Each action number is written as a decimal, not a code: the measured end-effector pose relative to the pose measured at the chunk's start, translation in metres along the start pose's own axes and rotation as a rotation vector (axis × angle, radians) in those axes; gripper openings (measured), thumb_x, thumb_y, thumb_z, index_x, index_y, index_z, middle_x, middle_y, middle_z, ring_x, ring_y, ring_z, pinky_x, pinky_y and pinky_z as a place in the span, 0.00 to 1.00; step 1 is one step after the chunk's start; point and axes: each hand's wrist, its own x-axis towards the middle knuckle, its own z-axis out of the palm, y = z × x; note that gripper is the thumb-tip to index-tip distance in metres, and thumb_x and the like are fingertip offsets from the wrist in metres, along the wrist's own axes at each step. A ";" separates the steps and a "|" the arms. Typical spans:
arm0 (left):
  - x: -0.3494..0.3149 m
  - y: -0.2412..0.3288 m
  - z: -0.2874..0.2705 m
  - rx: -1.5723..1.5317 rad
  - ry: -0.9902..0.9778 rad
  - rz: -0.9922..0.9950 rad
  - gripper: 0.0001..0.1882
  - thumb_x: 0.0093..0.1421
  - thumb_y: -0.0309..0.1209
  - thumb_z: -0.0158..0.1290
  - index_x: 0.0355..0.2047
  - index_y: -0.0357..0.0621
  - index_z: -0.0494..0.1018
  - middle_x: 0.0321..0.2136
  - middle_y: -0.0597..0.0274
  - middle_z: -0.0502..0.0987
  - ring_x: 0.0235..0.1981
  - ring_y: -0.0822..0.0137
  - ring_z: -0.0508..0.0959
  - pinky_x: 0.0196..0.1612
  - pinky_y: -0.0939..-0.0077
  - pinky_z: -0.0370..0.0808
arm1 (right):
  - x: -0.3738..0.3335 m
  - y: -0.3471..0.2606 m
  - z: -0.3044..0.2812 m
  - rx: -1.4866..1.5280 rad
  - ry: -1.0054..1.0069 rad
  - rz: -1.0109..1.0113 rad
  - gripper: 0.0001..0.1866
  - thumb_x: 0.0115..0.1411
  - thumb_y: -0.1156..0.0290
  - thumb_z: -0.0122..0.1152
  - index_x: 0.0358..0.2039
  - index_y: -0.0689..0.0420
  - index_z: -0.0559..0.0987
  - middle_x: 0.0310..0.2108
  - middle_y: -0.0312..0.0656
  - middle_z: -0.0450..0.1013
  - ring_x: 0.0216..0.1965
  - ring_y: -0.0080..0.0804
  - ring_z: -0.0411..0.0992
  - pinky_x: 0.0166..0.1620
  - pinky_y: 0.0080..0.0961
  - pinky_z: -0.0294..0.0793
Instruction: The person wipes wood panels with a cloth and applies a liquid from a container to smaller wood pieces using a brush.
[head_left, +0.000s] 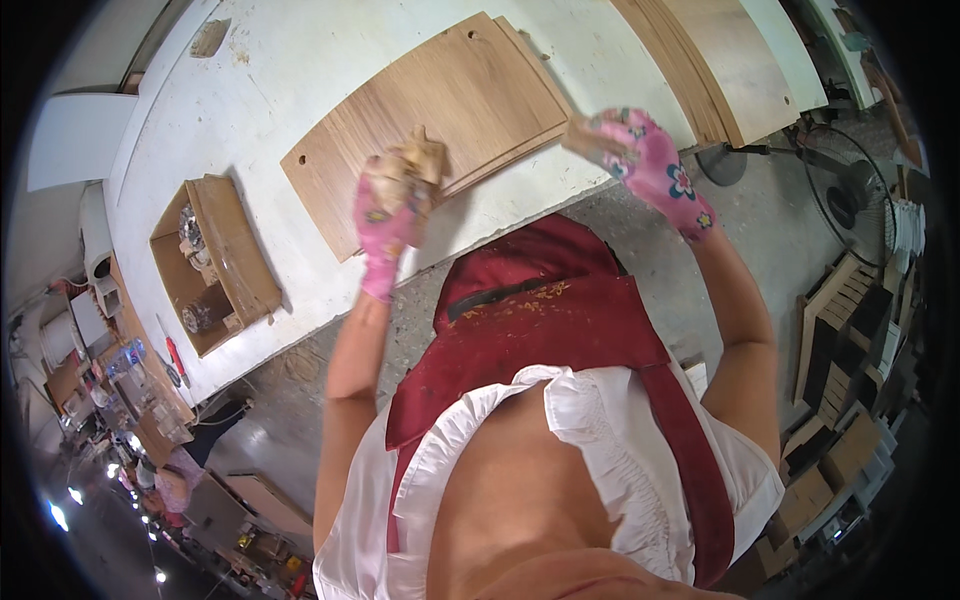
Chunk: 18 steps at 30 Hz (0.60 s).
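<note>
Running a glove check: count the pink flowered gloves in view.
2: one glove on the left hand, which holds a crumpled tan bundle over the wooden board; another glove on the right hand, holding a blurred tan piece. Others could be hidden elsewhere.

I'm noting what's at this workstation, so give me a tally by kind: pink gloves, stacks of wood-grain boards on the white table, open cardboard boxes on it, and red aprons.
Pink gloves: 2
Stacks of wood-grain boards: 2
Open cardboard box: 1
Red apron: 1
Total: 6
</note>
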 end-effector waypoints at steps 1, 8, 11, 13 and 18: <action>0.014 -0.007 -0.016 -0.108 0.000 -0.155 0.19 0.48 0.24 0.55 0.43 0.41 0.69 0.41 0.61 0.74 0.43 0.65 0.75 0.54 0.68 0.63 | 0.006 -0.003 0.003 -0.043 0.099 -0.019 0.20 0.50 0.69 0.59 0.46 0.47 0.76 0.44 0.43 0.68 0.46 0.41 0.66 0.48 0.34 0.69; 0.091 -0.103 -0.067 0.201 -0.044 0.105 0.22 0.47 0.33 0.63 0.42 0.38 0.72 0.37 0.55 0.77 0.37 0.65 0.77 0.40 0.75 0.74 | 0.032 0.000 0.019 -0.301 0.000 -0.308 0.19 0.48 0.67 0.57 0.43 0.46 0.78 0.45 0.45 0.69 0.46 0.42 0.66 0.48 0.36 0.69; 0.091 -0.096 -0.063 -0.032 -0.045 -0.056 0.25 0.43 0.41 0.65 0.38 0.40 0.74 0.36 0.57 0.77 0.37 0.64 0.78 0.42 0.73 0.74 | 0.040 -0.022 0.037 -0.362 -0.043 -0.428 0.20 0.52 0.65 0.54 0.47 0.45 0.75 0.46 0.45 0.69 0.47 0.41 0.66 0.49 0.36 0.69; 0.091 -0.103 -0.061 -0.034 -0.022 -0.036 0.24 0.43 0.41 0.65 0.38 0.41 0.75 0.35 0.58 0.78 0.36 0.64 0.78 0.42 0.73 0.73 | 0.047 -0.048 0.070 -0.459 0.020 -0.601 0.21 0.53 0.65 0.52 0.50 0.44 0.73 0.47 0.45 0.69 0.48 0.41 0.66 0.49 0.37 0.69; 0.092 -0.088 -0.058 -0.536 -0.132 0.007 0.23 0.52 0.18 0.53 0.50 0.41 0.65 0.35 0.58 0.75 0.27 0.67 0.77 0.27 0.85 0.75 | 0.090 -0.179 0.134 0.257 -0.327 -0.462 0.11 0.56 0.64 0.47 0.33 0.56 0.73 0.33 0.45 0.69 0.39 0.43 0.69 0.43 0.37 0.69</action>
